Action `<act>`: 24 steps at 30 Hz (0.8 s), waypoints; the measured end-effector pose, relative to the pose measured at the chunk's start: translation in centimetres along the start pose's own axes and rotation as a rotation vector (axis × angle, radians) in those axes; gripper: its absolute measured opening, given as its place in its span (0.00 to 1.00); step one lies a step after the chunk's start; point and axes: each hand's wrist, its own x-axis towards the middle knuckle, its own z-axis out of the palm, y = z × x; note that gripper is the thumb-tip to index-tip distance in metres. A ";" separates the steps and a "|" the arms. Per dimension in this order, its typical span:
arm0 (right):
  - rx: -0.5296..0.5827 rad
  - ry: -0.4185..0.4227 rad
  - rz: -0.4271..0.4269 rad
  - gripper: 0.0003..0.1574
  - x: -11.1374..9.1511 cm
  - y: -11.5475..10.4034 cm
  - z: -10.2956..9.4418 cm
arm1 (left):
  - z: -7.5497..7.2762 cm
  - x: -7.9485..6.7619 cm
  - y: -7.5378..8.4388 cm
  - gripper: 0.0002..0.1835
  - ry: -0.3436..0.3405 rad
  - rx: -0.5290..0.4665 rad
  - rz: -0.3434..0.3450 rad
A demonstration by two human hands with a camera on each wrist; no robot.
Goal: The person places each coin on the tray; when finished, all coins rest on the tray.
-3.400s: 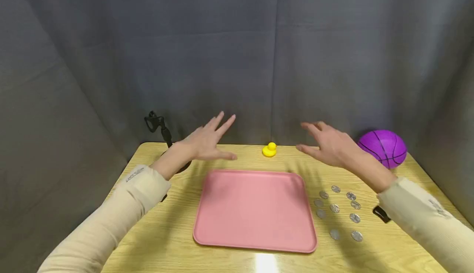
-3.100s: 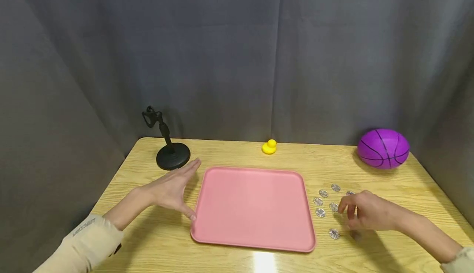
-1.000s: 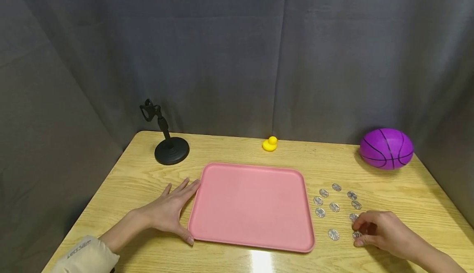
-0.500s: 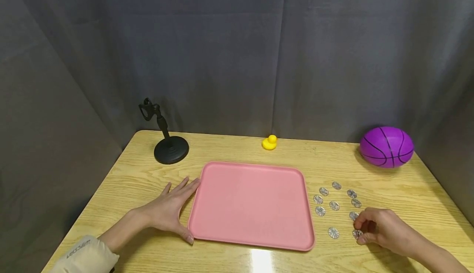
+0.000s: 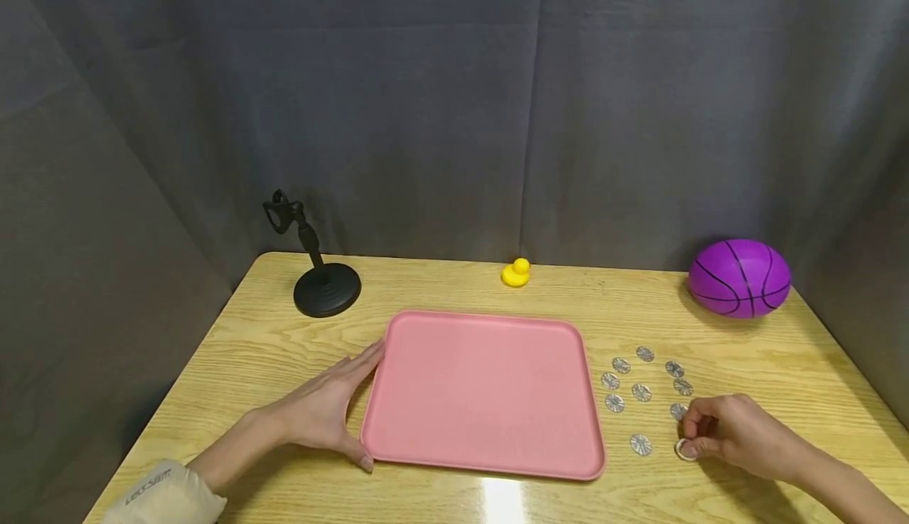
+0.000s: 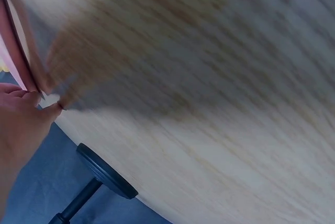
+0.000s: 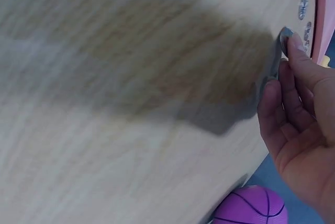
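Note:
My right hand (image 5: 742, 437) pinches a silver coin (image 5: 685, 451) at the near end of the coin group. In the right wrist view that coin (image 7: 285, 41) stands tilted on edge at the thumb tip, close to the wood. Several more coins with a starburst pattern, such as one coin (image 5: 641, 445) just to the left, lie flat beside the pink tray (image 5: 490, 398). My left hand (image 5: 319, 409) is spread along the tray's left side, fingertips at the upper rim and thumb at the near corner. The left wrist view shows its fingertips by the tray's edge (image 6: 21, 59).
At the back left of the wooden table (image 5: 284, 350) stands a black stand with a round base (image 5: 327, 290). A yellow rubber duck (image 5: 515, 274) sits behind the tray, and a purple ball (image 5: 740, 278) at the back right. Dark grey curtain (image 5: 398, 129) surrounds the table.
Both hands have come down from above the table, the left to the tray's side, the right to the coins. The near coin, flat half a second ago, is now tipped up in the right fingers.

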 end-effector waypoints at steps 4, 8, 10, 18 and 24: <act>-0.028 0.001 -0.037 0.13 1.7 -0.7 -0.5 | 0.1 -0.1 0.0 0.79 0.001 -0.006 0.006; -0.066 0.014 -0.035 0.12 5.7 -1.7 -1.4 | 0.1 -0.1 -0.1 0.79 -0.006 -0.008 0.010; -0.086 0.029 -0.030 0.12 8.9 -2.1 -1.4 | 0.0 -0.2 -0.1 0.79 -0.006 -0.013 0.013; -0.051 0.091 0.040 0.11 24.5 -4.0 2.2 | 0.1 -0.5 -0.4 0.77 -0.019 -0.026 0.001; -0.017 -0.002 0.060 0.09 32.4 -7.6 6.1 | 0.0 -0.2 -0.3 0.78 -0.029 -0.011 -0.002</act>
